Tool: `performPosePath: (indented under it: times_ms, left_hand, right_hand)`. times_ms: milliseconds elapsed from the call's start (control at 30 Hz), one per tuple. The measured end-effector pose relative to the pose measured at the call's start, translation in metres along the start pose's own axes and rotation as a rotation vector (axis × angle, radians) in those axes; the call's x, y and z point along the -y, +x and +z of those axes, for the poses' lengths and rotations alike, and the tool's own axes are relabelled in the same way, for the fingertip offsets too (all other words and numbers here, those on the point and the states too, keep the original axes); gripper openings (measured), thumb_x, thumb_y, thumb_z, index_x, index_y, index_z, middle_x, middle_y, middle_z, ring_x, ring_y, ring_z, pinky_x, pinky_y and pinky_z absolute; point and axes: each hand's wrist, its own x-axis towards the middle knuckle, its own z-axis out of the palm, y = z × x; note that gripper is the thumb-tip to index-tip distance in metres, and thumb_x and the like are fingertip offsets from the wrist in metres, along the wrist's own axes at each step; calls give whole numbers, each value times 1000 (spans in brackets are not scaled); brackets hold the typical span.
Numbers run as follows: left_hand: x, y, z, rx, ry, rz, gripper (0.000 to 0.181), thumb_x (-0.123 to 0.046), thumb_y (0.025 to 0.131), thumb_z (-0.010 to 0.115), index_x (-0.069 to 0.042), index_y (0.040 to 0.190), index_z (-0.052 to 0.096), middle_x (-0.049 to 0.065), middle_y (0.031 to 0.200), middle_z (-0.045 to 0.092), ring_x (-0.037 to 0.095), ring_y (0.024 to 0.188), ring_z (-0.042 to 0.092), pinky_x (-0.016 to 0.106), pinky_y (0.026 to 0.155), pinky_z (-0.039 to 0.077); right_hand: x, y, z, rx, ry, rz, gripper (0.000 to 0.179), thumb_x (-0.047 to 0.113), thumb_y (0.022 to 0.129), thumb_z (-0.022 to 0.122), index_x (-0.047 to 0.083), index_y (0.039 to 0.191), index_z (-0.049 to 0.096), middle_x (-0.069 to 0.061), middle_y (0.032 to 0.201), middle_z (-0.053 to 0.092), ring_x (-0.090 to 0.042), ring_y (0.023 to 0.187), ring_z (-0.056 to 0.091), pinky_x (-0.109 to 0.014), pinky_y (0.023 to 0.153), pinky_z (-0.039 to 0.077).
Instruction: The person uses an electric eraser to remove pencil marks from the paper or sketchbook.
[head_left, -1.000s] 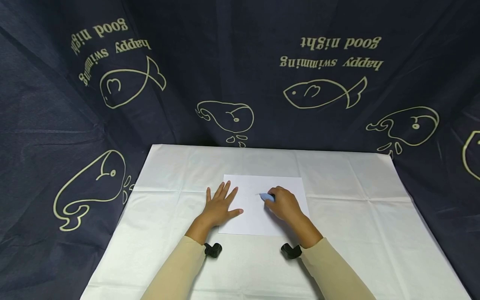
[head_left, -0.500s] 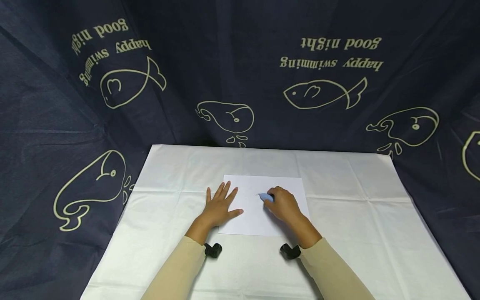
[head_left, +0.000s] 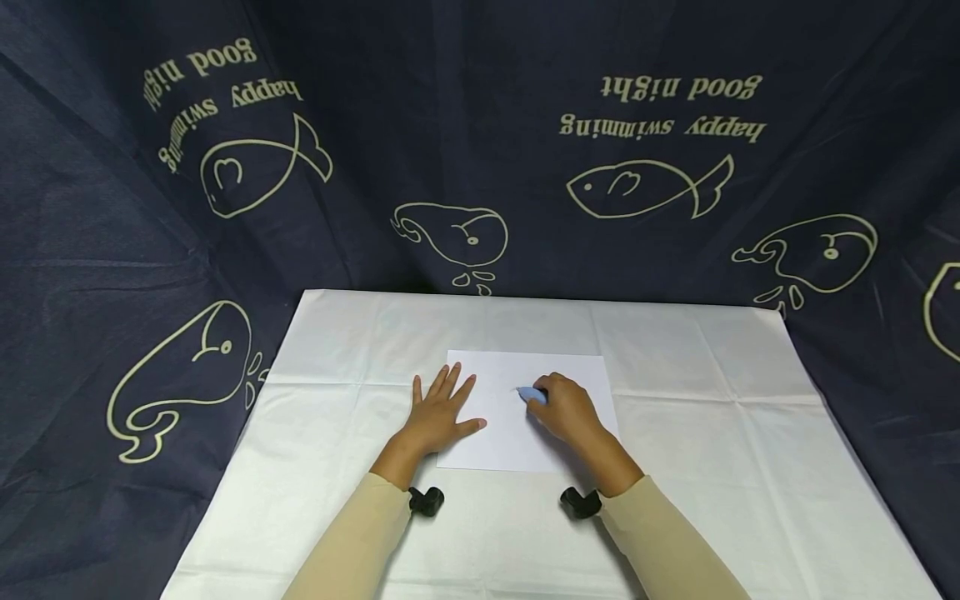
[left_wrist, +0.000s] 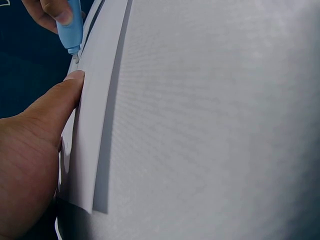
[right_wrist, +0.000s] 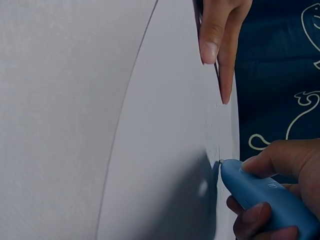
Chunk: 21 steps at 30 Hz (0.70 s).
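Observation:
A white sheet of paper (head_left: 502, 446) lies on the covered table. My left hand (head_left: 437, 415) rests flat on its left part, fingers and thumb spread. Over the right half, my right hand (head_left: 570, 410) grips a light-blue electric eraser (head_left: 532, 395), a thick rounded body with a small pale tip. In the right wrist view the thumb lies along the top of the eraser (right_wrist: 265, 192), and its tip meets the paper beside faint marks. The left wrist view has the eraser (left_wrist: 71, 27) just beyond my left thumb (left_wrist: 65, 90).
A creased white cloth (head_left: 675, 467) covers the table. Behind and beside it hangs a dark blue curtain (head_left: 525, 50) with fish and whale outlines. Black wrist cameras sit at the left cuff (head_left: 427, 501) and the right cuff (head_left: 581, 503).
My right hand and the eraser have shifted very slightly to the left. The left hand and the paper stay where they were.

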Motion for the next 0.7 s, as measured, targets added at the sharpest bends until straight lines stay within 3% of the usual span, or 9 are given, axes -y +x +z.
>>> performPosePath:
  times_ms: [500,700]
  left_hand:
    - [0,0,1,0,0,-5,83,-63,97,53,-22,163,23,9,172,4,31,160,1,70,121,-6]
    - [0,0,1,-6,4,-1,82,-63,97,52,-22,163,23,10,172,5,32,160,2,70,121,-5]
  right_hand:
    - [0,0,2,-16,5,-4,22,18,88,70,3,104,74,-11,95,70,-24,80,64,-43,76,55]
    - [2,0,3,12,12,-23,23,20,88,71,4,104,74,-10,97,70,-22,79,63,-42,75,55]
